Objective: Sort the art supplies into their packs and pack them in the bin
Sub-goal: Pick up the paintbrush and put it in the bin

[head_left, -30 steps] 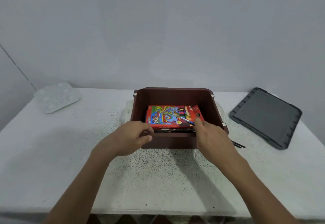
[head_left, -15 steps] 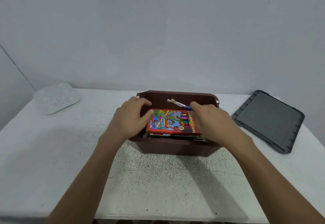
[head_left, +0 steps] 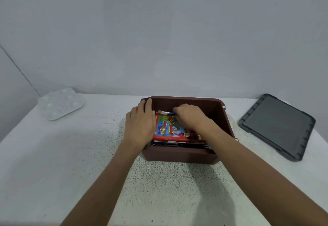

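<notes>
Before you, a white speckled table [head_left: 53, 163] fills the lower half of the frame. At its centre stands a brown plastic bin [head_left: 179, 156], open at the top. A dark grey ribbed lid [head_left: 276, 126] lies flat at the right of the frame, well apart from the bin. A clear plastic paint palette with round wells [head_left: 60, 105] sits at the upper left of the table.

Inside the bin, a red, brightly printed flat pack [head_left: 170, 129] lies on top of darker flat things, of which only the edges show along the near wall.

Your left hand [head_left: 141, 124] lies over the bin's left wall, its fingers fairly straight and reaching to the far left corner of the rim; its thumb is hidden. Your right hand [head_left: 190, 117] is down inside the bin above the far part of the pack, fingers curled, pinching a thin blue-handled paintbrush [head_left: 167, 113]. The brush points left along the pack's far edge, its pale tip near your left hand.
</notes>
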A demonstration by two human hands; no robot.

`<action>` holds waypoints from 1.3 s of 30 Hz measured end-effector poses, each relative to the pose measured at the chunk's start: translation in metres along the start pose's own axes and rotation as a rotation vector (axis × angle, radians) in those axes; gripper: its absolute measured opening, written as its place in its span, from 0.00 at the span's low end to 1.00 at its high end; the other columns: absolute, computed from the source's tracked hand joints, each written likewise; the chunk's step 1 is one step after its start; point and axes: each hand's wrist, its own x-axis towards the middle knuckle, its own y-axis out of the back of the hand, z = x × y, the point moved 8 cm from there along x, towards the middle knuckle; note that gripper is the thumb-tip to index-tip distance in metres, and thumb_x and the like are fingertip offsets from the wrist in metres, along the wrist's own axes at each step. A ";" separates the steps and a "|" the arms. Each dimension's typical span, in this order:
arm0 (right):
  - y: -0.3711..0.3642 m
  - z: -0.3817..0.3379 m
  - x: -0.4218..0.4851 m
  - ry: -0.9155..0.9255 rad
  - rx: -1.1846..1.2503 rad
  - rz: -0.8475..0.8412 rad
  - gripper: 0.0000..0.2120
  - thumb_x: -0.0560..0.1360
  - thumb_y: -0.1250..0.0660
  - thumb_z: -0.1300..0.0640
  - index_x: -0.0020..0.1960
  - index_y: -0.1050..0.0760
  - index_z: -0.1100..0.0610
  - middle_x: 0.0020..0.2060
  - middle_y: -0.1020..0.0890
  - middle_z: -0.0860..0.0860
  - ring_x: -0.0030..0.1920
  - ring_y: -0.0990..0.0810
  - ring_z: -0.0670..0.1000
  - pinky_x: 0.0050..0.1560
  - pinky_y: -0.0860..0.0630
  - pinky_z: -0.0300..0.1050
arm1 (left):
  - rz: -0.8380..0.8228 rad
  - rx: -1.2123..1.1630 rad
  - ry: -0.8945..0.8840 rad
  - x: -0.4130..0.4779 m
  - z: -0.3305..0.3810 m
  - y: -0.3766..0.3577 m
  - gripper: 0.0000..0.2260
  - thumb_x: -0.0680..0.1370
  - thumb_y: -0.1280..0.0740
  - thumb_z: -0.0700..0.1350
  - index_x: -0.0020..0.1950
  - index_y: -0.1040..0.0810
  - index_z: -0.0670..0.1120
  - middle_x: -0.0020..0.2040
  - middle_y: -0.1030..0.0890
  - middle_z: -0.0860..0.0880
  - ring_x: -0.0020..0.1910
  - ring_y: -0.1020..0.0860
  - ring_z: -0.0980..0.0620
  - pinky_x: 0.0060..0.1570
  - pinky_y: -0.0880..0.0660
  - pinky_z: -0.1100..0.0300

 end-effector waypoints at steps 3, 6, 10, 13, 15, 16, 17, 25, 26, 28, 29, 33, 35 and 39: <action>-0.009 0.000 0.000 0.010 0.036 0.019 0.14 0.80 0.42 0.54 0.60 0.24 0.58 0.54 0.23 0.57 0.56 0.24 0.59 0.48 0.26 0.51 | -0.015 0.013 0.004 0.001 0.000 0.000 0.22 0.83 0.48 0.50 0.77 0.42 0.46 0.74 0.34 0.44 0.68 0.31 0.43 0.64 0.32 0.47; -0.010 0.004 -0.001 0.010 0.057 0.033 0.15 0.80 0.41 0.52 0.61 0.24 0.58 0.54 0.24 0.57 0.57 0.25 0.58 0.49 0.26 0.51 | -0.021 0.022 0.007 0.002 0.001 -0.001 0.22 0.83 0.48 0.51 0.77 0.41 0.46 0.74 0.34 0.44 0.68 0.31 0.43 0.64 0.33 0.47; -0.008 0.003 -0.001 0.022 0.061 0.051 0.14 0.79 0.39 0.54 0.60 0.23 0.58 0.53 0.24 0.56 0.56 0.25 0.57 0.47 0.27 0.50 | -0.033 0.022 0.015 0.002 0.000 -0.001 0.22 0.83 0.48 0.51 0.77 0.42 0.46 0.74 0.35 0.44 0.70 0.32 0.43 0.65 0.33 0.47; -0.008 0.000 -0.001 0.036 0.063 0.063 0.14 0.78 0.38 0.56 0.61 0.23 0.58 0.53 0.24 0.56 0.55 0.26 0.56 0.45 0.28 0.50 | -0.037 0.020 0.016 0.002 0.001 -0.001 0.22 0.84 0.48 0.51 0.77 0.42 0.46 0.75 0.36 0.44 0.70 0.33 0.43 0.66 0.34 0.48; -0.006 -0.001 -0.001 0.042 0.050 0.083 0.14 0.78 0.38 0.57 0.62 0.24 0.58 0.54 0.24 0.56 0.55 0.26 0.56 0.43 0.29 0.49 | -0.043 0.019 0.020 0.002 0.001 -0.001 0.22 0.84 0.49 0.51 0.77 0.43 0.47 0.75 0.37 0.44 0.71 0.33 0.44 0.66 0.34 0.48; -0.005 -0.002 -0.001 0.044 0.041 0.094 0.13 0.78 0.37 0.58 0.61 0.24 0.58 0.54 0.24 0.56 0.56 0.26 0.56 0.42 0.30 0.48 | -0.043 0.018 0.023 0.002 0.000 -0.002 0.22 0.84 0.49 0.51 0.77 0.43 0.47 0.75 0.37 0.44 0.71 0.34 0.44 0.66 0.34 0.48; -0.005 -0.002 -0.001 0.043 0.033 0.102 0.13 0.78 0.37 0.58 0.61 0.25 0.58 0.54 0.24 0.56 0.56 0.26 0.56 0.41 0.32 0.48 | -0.042 0.017 0.025 0.002 0.000 -0.001 0.22 0.84 0.49 0.51 0.77 0.43 0.47 0.75 0.37 0.45 0.71 0.34 0.44 0.67 0.34 0.48; -0.004 0.004 0.002 0.009 0.000 0.170 0.11 0.79 0.37 0.57 0.60 0.24 0.57 0.51 0.23 0.55 0.52 0.24 0.56 0.40 0.30 0.48 | -0.042 0.019 0.024 0.002 0.000 -0.002 0.22 0.84 0.48 0.51 0.77 0.42 0.47 0.75 0.36 0.44 0.70 0.33 0.43 0.66 0.33 0.47; -0.004 0.003 0.003 0.019 0.005 0.168 0.11 0.79 0.37 0.57 0.60 0.24 0.56 0.50 0.23 0.55 0.51 0.23 0.56 0.40 0.30 0.48 | -0.043 0.017 0.026 0.002 0.000 -0.002 0.22 0.84 0.48 0.51 0.77 0.42 0.47 0.75 0.36 0.44 0.70 0.33 0.43 0.66 0.33 0.47; -0.007 0.001 0.005 0.042 0.013 0.147 0.11 0.79 0.37 0.57 0.59 0.23 0.57 0.49 0.23 0.55 0.49 0.22 0.56 0.40 0.29 0.48 | -0.043 0.015 0.026 0.002 0.000 -0.002 0.22 0.84 0.48 0.51 0.77 0.41 0.47 0.75 0.36 0.44 0.70 0.33 0.43 0.66 0.33 0.47; -0.009 -0.001 0.006 0.055 0.015 0.131 0.11 0.79 0.38 0.57 0.59 0.22 0.57 0.49 0.22 0.55 0.49 0.22 0.55 0.41 0.29 0.47 | -0.042 0.015 0.024 0.001 0.000 -0.001 0.22 0.84 0.48 0.51 0.77 0.41 0.47 0.75 0.36 0.44 0.70 0.33 0.43 0.66 0.33 0.47; -0.008 -0.004 0.005 0.052 0.003 0.156 0.12 0.78 0.36 0.58 0.60 0.23 0.59 0.52 0.23 0.55 0.51 0.23 0.55 0.41 0.29 0.47 | -0.040 0.009 0.019 0.001 0.000 -0.001 0.22 0.84 0.48 0.51 0.77 0.41 0.47 0.75 0.36 0.44 0.70 0.33 0.43 0.65 0.33 0.47; -0.008 -0.005 0.005 0.042 -0.015 0.140 0.12 0.78 0.35 0.57 0.60 0.24 0.59 0.54 0.24 0.56 0.53 0.23 0.55 0.44 0.26 0.48 | -0.041 0.011 0.019 0.001 0.000 -0.001 0.22 0.84 0.48 0.51 0.77 0.42 0.47 0.75 0.37 0.44 0.70 0.33 0.43 0.65 0.33 0.47; -0.015 -0.010 0.004 0.082 -0.003 0.071 0.16 0.77 0.33 0.56 0.63 0.25 0.59 0.59 0.26 0.56 0.56 0.24 0.56 0.51 0.24 0.50 | -0.042 0.005 0.027 0.001 -0.001 -0.002 0.22 0.84 0.48 0.51 0.77 0.42 0.47 0.75 0.36 0.45 0.70 0.33 0.43 0.66 0.33 0.47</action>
